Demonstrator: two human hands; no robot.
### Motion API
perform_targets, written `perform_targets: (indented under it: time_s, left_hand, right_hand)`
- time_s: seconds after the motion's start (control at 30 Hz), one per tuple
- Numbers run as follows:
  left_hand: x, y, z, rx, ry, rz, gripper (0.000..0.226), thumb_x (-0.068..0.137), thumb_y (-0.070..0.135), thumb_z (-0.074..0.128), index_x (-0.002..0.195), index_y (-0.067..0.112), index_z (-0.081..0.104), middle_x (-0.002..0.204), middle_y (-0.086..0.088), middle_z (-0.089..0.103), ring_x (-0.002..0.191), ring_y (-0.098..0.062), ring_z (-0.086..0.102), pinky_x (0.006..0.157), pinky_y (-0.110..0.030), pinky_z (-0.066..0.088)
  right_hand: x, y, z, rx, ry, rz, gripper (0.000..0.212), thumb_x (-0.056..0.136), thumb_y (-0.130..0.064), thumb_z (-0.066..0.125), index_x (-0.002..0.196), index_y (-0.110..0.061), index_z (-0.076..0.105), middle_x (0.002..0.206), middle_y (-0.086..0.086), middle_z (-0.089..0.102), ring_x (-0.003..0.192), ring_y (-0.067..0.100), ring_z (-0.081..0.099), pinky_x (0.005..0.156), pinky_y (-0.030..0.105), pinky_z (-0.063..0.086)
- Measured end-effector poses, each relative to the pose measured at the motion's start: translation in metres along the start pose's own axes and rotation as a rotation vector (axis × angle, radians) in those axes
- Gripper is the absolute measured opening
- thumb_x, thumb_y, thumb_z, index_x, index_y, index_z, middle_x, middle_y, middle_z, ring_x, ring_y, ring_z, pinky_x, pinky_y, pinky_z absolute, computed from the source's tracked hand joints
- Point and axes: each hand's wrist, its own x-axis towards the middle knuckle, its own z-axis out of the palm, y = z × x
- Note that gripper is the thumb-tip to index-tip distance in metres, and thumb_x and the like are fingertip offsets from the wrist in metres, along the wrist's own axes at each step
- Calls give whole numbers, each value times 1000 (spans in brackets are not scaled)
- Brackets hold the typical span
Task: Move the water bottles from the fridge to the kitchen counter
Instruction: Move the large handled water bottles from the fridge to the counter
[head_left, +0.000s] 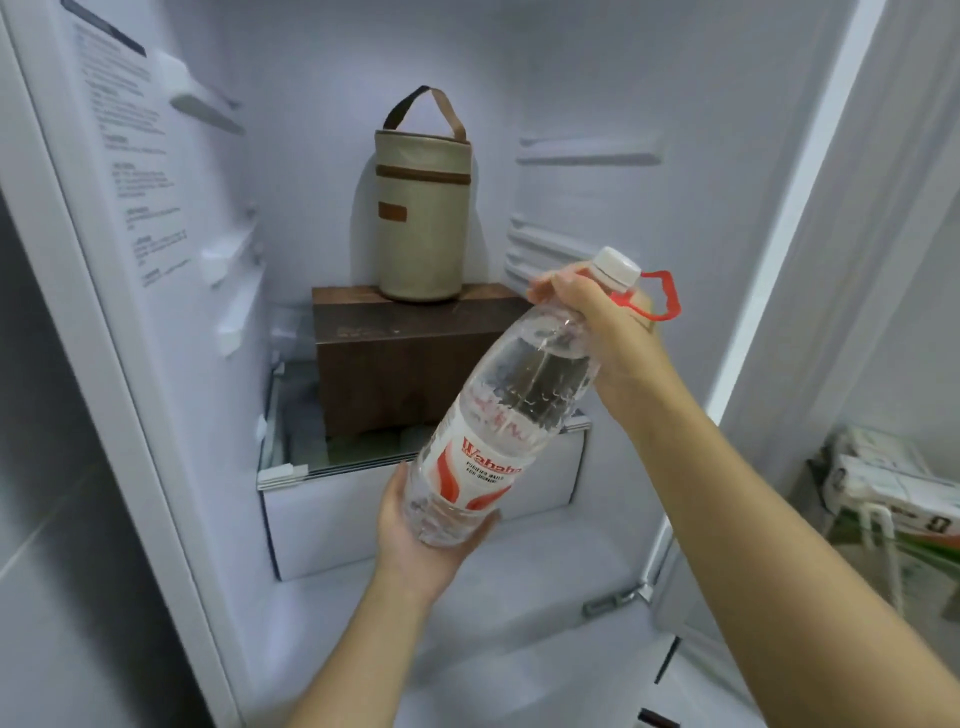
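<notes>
Head view, mid-frame: right grip (608, 332) wraps the neck of the tilted water bottle (498, 431) while left grip (415, 535) cups its base, likely to share its weight.

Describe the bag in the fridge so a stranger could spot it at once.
Look into the open fridge, at the dark brown box on its glass shelf. The bag stands upright on top of that box, near the back wall. It is the only beige cylinder there, with a brown zip band and a loop handle, unlike the clear bottle held in front.
</notes>
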Motion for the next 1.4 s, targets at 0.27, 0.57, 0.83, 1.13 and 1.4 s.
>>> perform_targets:
  time_s: [0.27, 0.57, 0.83, 1.13, 1.4]
  left_hand:
    - [0, 0, -15, 165, 121, -49, 57, 92, 57, 43, 110, 12, 73, 112, -20, 70, 98, -38, 69, 79, -48, 54]
    - [-33, -16, -11, 348, -36, 33, 52, 93, 52, 37, 105, 20, 76, 117, -17, 68, 105, -35, 67, 97, -56, 46]
    - [-88, -95, -1, 409, -125, -53, 47, 82, 47, 52, 113, 18, 72, 119, -16, 67, 103, -36, 67, 89, -53, 50]
    - [-172, -245, 25, 518, -235, -348, 42, 80, 43, 56, 109, 16, 73, 116, -14, 68, 103, -37, 66, 90, -55, 49]
    - [-218, -373, 82, 589, -431, -645, 43, 83, 36, 54, 112, 9, 71, 122, -17, 63, 112, -37, 61, 106, -53, 36]
  right_hand:
    - [-40, 22, -19, 9, 70, -9, 10, 85, -24, 65, 79, -25, 73, 90, 2, 76, 95, 20, 72, 79, 27, 55]
    - [-95, -3, -39, 159, 207, -133, 8, 67, -24, 65, 61, -27, 69, 67, -3, 70, 75, 23, 69, 80, 41, 54]
    - [-183, -53, -98, 149, 315, -131, 6, 67, -24, 65, 61, -23, 65, 68, 1, 69, 76, 28, 66, 85, 51, 49]
    - [-346, -137, -203, 12, 621, -92, 7, 66, -26, 64, 60, -24, 66, 71, 0, 68, 84, 28, 63, 90, 49, 47]
    - [-460, -215, -287, -94, 922, -152, 7, 73, -13, 55, 70, -11, 62, 67, 0, 69, 74, 21, 66, 69, 29, 52]
